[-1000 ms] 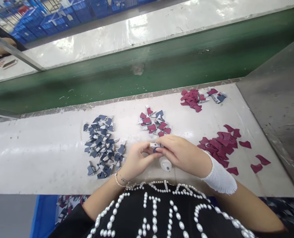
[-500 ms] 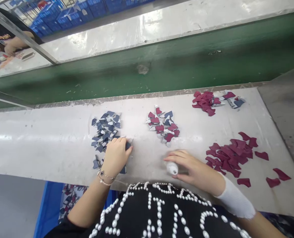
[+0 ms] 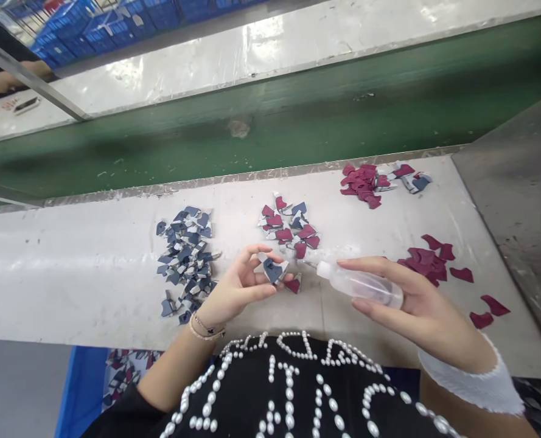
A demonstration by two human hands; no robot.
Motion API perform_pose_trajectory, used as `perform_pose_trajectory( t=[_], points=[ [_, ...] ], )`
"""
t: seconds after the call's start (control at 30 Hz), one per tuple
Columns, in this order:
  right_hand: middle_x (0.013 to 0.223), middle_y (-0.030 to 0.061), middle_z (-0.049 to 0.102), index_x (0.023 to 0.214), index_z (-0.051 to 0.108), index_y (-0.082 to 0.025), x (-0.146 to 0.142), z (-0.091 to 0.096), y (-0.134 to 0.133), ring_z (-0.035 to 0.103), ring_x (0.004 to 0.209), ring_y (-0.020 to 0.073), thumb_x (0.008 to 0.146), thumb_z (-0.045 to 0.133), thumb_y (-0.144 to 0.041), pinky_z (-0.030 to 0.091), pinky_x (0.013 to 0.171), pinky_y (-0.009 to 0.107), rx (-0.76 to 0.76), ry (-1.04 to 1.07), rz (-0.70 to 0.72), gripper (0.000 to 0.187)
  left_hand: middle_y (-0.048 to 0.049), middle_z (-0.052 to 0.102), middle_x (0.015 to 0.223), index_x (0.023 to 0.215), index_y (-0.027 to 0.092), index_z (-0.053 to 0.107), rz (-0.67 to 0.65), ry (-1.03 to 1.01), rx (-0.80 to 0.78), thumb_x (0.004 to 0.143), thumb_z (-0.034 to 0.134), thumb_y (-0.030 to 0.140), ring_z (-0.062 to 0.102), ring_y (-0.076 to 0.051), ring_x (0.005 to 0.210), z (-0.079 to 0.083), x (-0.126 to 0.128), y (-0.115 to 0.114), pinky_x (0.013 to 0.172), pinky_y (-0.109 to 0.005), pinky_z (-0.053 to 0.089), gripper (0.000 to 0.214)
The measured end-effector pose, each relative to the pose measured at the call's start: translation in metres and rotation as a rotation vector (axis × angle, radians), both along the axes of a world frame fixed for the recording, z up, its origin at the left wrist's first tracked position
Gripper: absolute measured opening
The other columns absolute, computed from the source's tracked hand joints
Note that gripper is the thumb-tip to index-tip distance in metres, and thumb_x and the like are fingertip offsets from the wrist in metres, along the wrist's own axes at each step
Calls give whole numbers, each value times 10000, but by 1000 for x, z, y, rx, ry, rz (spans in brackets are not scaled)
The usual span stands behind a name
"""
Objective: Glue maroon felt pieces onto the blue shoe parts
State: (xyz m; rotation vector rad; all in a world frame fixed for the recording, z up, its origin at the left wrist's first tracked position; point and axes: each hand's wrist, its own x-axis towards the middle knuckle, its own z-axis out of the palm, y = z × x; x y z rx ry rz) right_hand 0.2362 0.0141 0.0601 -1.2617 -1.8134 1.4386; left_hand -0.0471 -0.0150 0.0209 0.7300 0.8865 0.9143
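My left hand point(image 3: 238, 292) holds a navy-and-white shoe-upper piece point(image 3: 272, 271) in its fingertips, above the white table. A small maroon piece point(image 3: 293, 285) lies just past those fingers. My right hand point(image 3: 411, 304) is wrapped around a transparent plastic squeeze bottle point(image 3: 361, 289), whose white nozzle points left towards the left hand. Beside the left wrist lies a heap of navy-and-white pieces point(image 3: 185, 261). A mixed maroon-and-navy heap point(image 3: 288, 228) sits ahead of my hands, and loose maroon pieces point(image 3: 428, 258) lie beyond the bottle.
A further maroon heap point(image 3: 364, 184) lies at the table's far edge. Behind it runs a green belt point(image 3: 270, 134), and a grey metal panel point(image 3: 512, 207) stands at right. A co-worker's arm point(image 3: 5, 79) and blue crates point(image 3: 101, 24) show top left. Printed pieces fill a blue bin point(image 3: 126, 371) below.
My left hand has moved from the navy heap towards the middle, holding a navy piece up. My right hand has lifted the bottle from the table and moved right.
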Motion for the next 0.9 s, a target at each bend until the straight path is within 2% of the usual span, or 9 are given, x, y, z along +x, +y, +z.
perform_pose_trajectory(
  t=[0.07, 0.17, 0.23, 0.33, 0.53, 0.67, 0.9],
  points=[
    [1108, 36, 744, 1158, 714, -353, 1, 7, 0, 718, 972, 264, 794, 789, -368, 599, 868, 389, -8, 12, -31, 372, -33, 573, 1187, 1201, 288, 545, 12, 86, 75, 772, 816, 127, 718, -204, 1013, -1, 9, -1, 769, -220, 607, 533],
    [965, 12, 766, 1083, 743, -348, 0, 11, 1, 738, 791, 211, 742, 827, -275, 618, 669, 292, 11, 128, -11, 359, -43, 592, 1172, 1148, 246, 559, 33, 193, 149, 776, 804, 112, 725, -184, 974, 0, 20, -4, 826, -253, 619, 465],
    [893, -8, 759, 1040, 733, -335, -3, 13, 2, 726, 705, 178, 719, 834, -226, 594, 584, 247, 35, 208, 22, 354, -47, 613, 1173, 1140, 238, 557, 36, 252, 191, 776, 803, 116, 729, -166, 932, 2, 25, -6, 844, -267, 618, 456],
    [818, -25, 725, 991, 671, -311, -13, 16, 4, 689, 629, 165, 703, 811, -201, 564, 531, 248, 102, 218, 26, 338, -48, 633, 1161, 1138, 241, 551, 30, 351, 225, 775, 812, 147, 725, -142, 839, 5, 30, -8, 779, -256, 615, 456],
    [835, -16, 695, 955, 590, -299, -38, 31, 6, 687, 670, 197, 707, 730, -142, 549, 532, 296, 242, 29, 71, 324, -28, 638, 1152, 1134, 258, 554, 28, 395, 291, 782, 806, 163, 676, -97, 743, 7, 34, -10, 702, -229, 584, 443],
    [725, -47, 633, 887, 539, -280, -48, 35, 4, 638, 578, 153, 759, 756, -211, 504, 485, 271, 329, 23, 18, 261, -18, 654, 1147, 1096, 261, 553, 59, 370, 286, 770, 820, 159, 655, -85, 722, 8, 36, -11, 715, -231, 569, 434],
    [688, -60, 578, 823, 508, -241, -58, 41, 3, 576, 516, 103, 826, 703, -244, 451, 477, 252, 386, -29, 99, 196, -6, 665, 1121, 1079, 265, 579, 91, 463, 339, 738, 804, 77, 622, -82, 683, 9, 37, -11, 628, -211, 508, 450]
  ],
)
